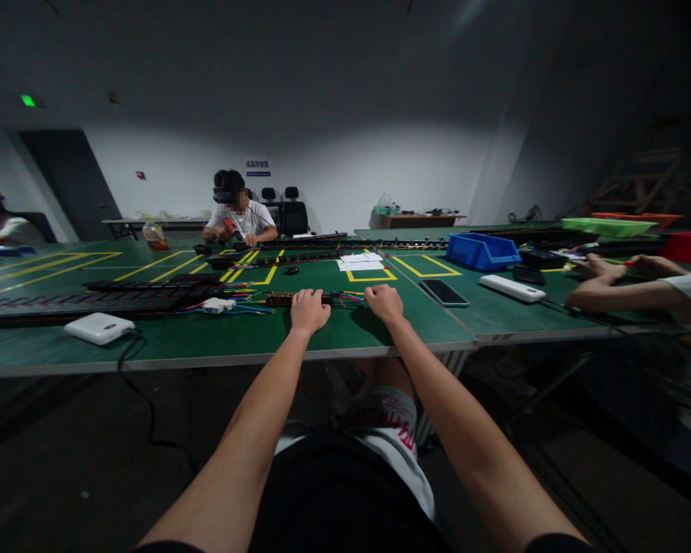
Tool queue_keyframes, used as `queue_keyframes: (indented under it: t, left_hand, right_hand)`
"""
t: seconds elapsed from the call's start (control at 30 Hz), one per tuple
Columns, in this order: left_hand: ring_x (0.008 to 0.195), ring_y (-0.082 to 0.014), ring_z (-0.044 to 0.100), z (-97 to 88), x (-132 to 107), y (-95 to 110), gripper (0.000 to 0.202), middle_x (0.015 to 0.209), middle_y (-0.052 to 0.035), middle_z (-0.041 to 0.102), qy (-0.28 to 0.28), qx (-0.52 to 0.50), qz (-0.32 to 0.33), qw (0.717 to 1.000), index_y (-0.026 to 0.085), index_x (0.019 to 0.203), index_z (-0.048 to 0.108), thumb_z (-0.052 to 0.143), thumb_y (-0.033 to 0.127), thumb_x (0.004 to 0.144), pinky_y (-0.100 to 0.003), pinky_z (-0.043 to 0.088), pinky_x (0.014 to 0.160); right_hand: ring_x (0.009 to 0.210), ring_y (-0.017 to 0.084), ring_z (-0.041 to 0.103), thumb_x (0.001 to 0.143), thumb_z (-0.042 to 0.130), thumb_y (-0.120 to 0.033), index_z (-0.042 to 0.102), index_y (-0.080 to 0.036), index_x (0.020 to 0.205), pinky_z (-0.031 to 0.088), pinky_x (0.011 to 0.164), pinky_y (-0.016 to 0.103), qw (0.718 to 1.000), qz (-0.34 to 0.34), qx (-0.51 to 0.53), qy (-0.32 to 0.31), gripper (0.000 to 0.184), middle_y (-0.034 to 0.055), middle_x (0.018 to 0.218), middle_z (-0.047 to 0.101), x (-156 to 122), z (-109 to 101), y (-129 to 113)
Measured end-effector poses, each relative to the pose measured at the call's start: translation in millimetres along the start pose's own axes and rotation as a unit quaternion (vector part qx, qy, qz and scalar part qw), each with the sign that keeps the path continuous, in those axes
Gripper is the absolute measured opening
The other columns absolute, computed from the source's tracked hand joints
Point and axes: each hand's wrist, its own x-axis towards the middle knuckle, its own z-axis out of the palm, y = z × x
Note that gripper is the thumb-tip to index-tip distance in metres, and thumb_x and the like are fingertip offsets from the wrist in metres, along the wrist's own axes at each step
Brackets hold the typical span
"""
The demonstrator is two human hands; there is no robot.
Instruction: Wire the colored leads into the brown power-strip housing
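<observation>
Both my arms reach forward onto a green table [345,334]. My left hand [309,309] is curled closed over the near end of a long dark strip [291,298] with coloured wires [345,296] coming off it. My right hand [383,302] is a closed fist beside those wires, at the strip's right end; what its fingers hold is hidden. A small white connector block [217,305] with wires lies left of my left hand.
A white power bank [99,327] with a black cable sits near the left front edge. A phone [443,292], a white box [512,288] and a blue bin [482,250] lie to the right, by a co-worker's forearms [610,292]. Another person [239,215] works opposite. Long black strips [150,296] cover the left.
</observation>
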Motion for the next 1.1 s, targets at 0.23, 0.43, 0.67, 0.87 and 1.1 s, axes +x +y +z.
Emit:
queue_keyframes:
  t: [0.23,0.43,0.67,0.87,1.1]
  left_hand:
    - [0.121,-0.0312,0.057,-2.4,-0.8,1.2,0.039,0.124,-0.014,0.069,0.001,-0.003,0.003,1.0,0.017,0.126,0.068,0.053,0.029,0.093,-0.046,0.042,0.11]
    - [0.121,-0.0306,0.058,-3.0,-0.9,1.5,0.039,0.124,-0.0137,0.07,0.003,-0.002,0.002,1.0,0.017,0.126,0.068,0.053,0.029,0.092,-0.046,0.042,0.11]
    - [0.122,-0.0312,0.058,-2.5,-1.0,2.4,0.038,0.123,-0.014,0.07,0.006,0.001,-0.004,1.0,0.018,0.124,0.069,0.055,0.028,0.091,-0.045,0.042,0.109]
    - [0.123,-0.0313,0.057,-1.8,-1.0,1.6,0.039,0.124,-0.0136,0.07,0.006,-0.001,-0.002,1.0,0.018,0.126,0.069,0.054,0.029,0.091,-0.045,0.042,0.11]
    - [0.124,-0.0304,0.057,-3.0,-1.1,1.7,0.04,0.126,-0.0131,0.069,-0.002,-0.004,-0.001,1.0,0.019,0.128,0.068,0.052,0.031,0.093,-0.045,0.041,0.112]
  right_hand:
    - [0.097,0.024,0.068,0.103,0.038,-0.044,0.08,-0.023,0.101,0.043,0.078,0.026,0.999,-0.039,0.021,-0.021,0.047,0.0111,0.106,0.077,2.0,4.7,1.5]
    - [0.099,0.024,0.069,0.104,0.034,-0.041,0.08,-0.023,0.102,0.045,0.08,0.026,0.999,-0.026,0.028,0.009,0.05,0.0109,0.108,0.077,2.4,3.0,1.6]
    - [0.091,0.025,0.07,0.099,0.041,-0.04,0.082,-0.021,0.095,0.046,0.078,0.028,1.0,0.012,0.009,-0.002,0.045,0.0142,0.102,0.077,1.3,0.8,0.7]
    - [0.083,0.021,0.069,0.095,0.044,-0.039,0.083,-0.022,0.088,0.044,0.073,0.024,0.998,-0.039,0.041,-0.016,0.043,0.0092,0.086,0.078,4.9,5.1,1.3]
    - [0.091,0.024,0.07,0.098,0.041,-0.039,0.083,-0.024,0.095,0.045,0.075,0.026,1.0,0.004,0.027,0.011,0.045,0.0114,0.097,0.078,4.2,3.7,2.1]
